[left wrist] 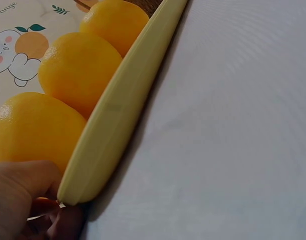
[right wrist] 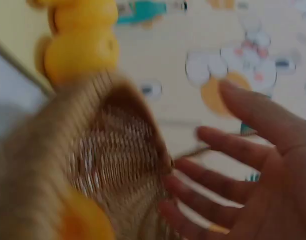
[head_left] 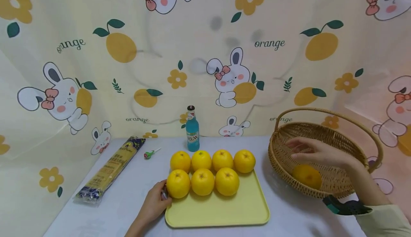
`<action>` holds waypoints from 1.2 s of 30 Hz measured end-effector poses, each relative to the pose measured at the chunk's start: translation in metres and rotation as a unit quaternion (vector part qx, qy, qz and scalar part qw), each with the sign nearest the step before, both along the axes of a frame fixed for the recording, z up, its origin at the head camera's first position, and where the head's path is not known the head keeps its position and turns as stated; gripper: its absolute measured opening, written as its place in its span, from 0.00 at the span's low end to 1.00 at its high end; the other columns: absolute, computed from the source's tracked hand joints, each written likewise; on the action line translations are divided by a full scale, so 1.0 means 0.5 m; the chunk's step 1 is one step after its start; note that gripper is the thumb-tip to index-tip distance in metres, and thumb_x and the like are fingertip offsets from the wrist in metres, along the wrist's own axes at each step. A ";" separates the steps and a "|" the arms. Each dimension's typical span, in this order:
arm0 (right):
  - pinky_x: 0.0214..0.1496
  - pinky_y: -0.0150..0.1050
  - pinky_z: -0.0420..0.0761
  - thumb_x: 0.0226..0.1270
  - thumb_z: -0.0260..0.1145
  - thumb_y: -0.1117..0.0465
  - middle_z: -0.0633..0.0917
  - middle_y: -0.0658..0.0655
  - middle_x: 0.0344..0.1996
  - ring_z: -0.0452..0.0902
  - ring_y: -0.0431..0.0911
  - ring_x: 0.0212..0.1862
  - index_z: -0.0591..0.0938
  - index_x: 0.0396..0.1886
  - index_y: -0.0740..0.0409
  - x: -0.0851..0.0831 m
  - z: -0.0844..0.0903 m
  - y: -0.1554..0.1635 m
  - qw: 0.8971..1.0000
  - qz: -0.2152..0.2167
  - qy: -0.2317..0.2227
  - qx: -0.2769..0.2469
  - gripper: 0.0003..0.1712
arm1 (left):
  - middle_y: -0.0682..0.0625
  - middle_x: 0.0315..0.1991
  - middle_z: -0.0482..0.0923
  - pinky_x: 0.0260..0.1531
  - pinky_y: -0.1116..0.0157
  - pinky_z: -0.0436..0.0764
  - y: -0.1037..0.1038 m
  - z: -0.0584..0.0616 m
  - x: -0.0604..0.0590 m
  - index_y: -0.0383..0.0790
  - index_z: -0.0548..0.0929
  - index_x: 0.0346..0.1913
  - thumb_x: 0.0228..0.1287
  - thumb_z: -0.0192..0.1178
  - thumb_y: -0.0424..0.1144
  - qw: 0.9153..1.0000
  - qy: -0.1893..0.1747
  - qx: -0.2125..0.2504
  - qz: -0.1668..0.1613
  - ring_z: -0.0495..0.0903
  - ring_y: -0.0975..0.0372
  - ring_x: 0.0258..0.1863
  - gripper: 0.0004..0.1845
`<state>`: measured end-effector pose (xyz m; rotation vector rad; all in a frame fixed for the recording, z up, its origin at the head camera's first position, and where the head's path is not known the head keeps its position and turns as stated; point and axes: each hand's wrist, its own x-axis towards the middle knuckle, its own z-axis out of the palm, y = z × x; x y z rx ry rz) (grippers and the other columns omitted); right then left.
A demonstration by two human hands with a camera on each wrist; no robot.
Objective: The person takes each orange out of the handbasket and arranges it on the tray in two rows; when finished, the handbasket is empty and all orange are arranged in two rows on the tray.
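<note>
Seven oranges [head_left: 201, 171] trayed — one orange [head_left: 306, 176] basketed.

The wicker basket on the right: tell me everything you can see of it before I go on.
The wicker basket is round and shallow, woven of tan cane with one arched handle, and sits tilted on the white table, right of the yellow tray. One orange lies low inside. The right hand hangs over its hollow with fingers spread, holding nothing; whether it touches the weave I cannot tell. The right wrist view is blurred.
</note>
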<state>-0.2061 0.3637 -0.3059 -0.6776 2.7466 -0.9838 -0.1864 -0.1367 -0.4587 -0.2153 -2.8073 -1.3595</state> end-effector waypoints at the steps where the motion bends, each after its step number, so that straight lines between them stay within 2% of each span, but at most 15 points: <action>1: 0.41 0.34 0.73 0.60 0.55 0.56 0.73 0.55 0.48 0.71 0.46 0.46 0.66 0.55 0.51 -0.004 0.003 0.013 1.000 0.005 -0.017 0.015 0.22 | 0.49 0.33 0.70 0.17 0.72 0.68 0.000 0.001 0.000 0.34 0.68 0.54 0.39 0.59 0.30 1.000 -0.001 0.002 0.001 0.66 0.65 0.20 0.31; 6: 0.44 0.43 0.72 0.62 0.52 0.55 0.70 0.63 0.52 0.68 0.54 0.50 0.66 0.57 0.56 -0.019 -0.001 0.064 0.993 0.003 -0.106 0.047 0.23 | 0.49 0.33 0.70 0.17 0.72 0.68 0.000 -0.002 -0.001 0.34 0.68 0.54 0.39 0.59 0.30 1.000 0.001 0.000 -0.001 0.66 0.66 0.19 0.31; 9: 0.44 0.51 0.71 0.63 0.50 0.55 0.64 0.68 0.56 0.65 0.60 0.52 0.64 0.59 0.58 -0.030 -0.014 0.086 0.983 -0.014 -0.178 0.038 0.25 | 0.49 0.33 0.70 0.17 0.72 0.68 -0.001 -0.001 -0.003 0.33 0.67 0.54 0.39 0.59 0.31 1.000 0.003 -0.002 -0.002 0.66 0.65 0.19 0.31; 13: 0.42 0.53 0.72 0.63 0.50 0.51 0.62 0.70 0.56 0.68 0.60 0.49 0.63 0.60 0.58 -0.044 -0.037 0.101 0.961 -0.067 -0.266 0.031 0.28 | 0.49 0.33 0.70 0.17 0.72 0.68 -0.001 -0.001 -0.004 0.33 0.68 0.54 0.39 0.59 0.30 1.000 0.004 0.000 -0.002 0.66 0.65 0.20 0.31; 17: 0.37 0.50 0.74 0.61 0.52 0.49 0.69 0.66 0.48 0.72 0.54 0.41 0.62 0.60 0.59 -0.048 -0.058 0.102 0.935 -0.114 -0.335 0.020 0.31 | 0.49 0.33 0.70 0.17 0.72 0.68 -0.002 -0.004 -0.004 0.33 0.67 0.54 0.40 0.59 0.30 1.000 0.006 -0.004 -0.004 0.66 0.66 0.20 0.31; 20: 0.35 0.49 0.75 0.60 0.52 0.47 0.71 0.63 0.42 0.73 0.52 0.36 0.60 0.61 0.60 -0.044 -0.068 0.099 0.925 -0.129 -0.358 0.023 0.34 | 0.49 0.33 0.70 0.17 0.72 0.68 -0.002 -0.003 -0.002 0.33 0.67 0.54 0.40 0.59 0.31 1.000 0.002 -0.006 -0.008 0.66 0.65 0.20 0.31; 26: 0.32 0.47 0.76 0.59 0.51 0.43 0.71 0.64 0.35 0.75 0.53 0.31 0.56 0.63 0.62 -0.035 -0.077 0.096 0.921 -0.145 -0.359 0.049 0.39 | 0.49 0.33 0.69 0.17 0.72 0.68 -0.003 -0.004 -0.001 0.32 0.66 0.54 0.40 0.58 0.32 1.000 0.000 -0.010 -0.012 0.66 0.65 0.21 0.31; 29: 0.31 0.48 0.76 0.59 0.51 0.43 0.70 0.64 0.36 0.75 0.54 0.31 0.55 0.63 0.63 -0.033 -0.079 0.096 0.920 -0.145 -0.361 0.049 0.40 | 0.49 0.33 0.69 0.17 0.72 0.68 -0.003 -0.005 -0.002 0.32 0.67 0.54 0.40 0.58 0.31 1.000 0.000 -0.009 -0.011 0.66 0.65 0.20 0.31; 33: 0.33 0.49 0.76 0.59 0.51 0.45 0.68 0.66 0.41 0.73 0.54 0.34 0.54 0.63 0.65 -0.035 -0.081 0.096 0.915 -0.141 -0.378 0.018 0.39 | 0.49 0.33 0.69 0.17 0.72 0.68 -0.004 -0.006 -0.004 0.32 0.67 0.54 0.39 0.58 0.31 1.000 0.004 -0.009 -0.008 0.66 0.65 0.20 0.31; 36: 0.37 0.51 0.74 0.60 0.53 0.49 0.65 0.68 0.44 0.70 0.55 0.39 0.48 0.64 0.66 -0.038 -0.083 0.096 0.899 -0.145 -0.413 -0.033 0.40 | 0.50 0.33 0.69 0.17 0.72 0.68 -0.003 -0.006 -0.004 0.32 0.67 0.54 0.39 0.58 0.32 1.000 0.000 -0.010 -0.005 0.66 0.66 0.20 0.31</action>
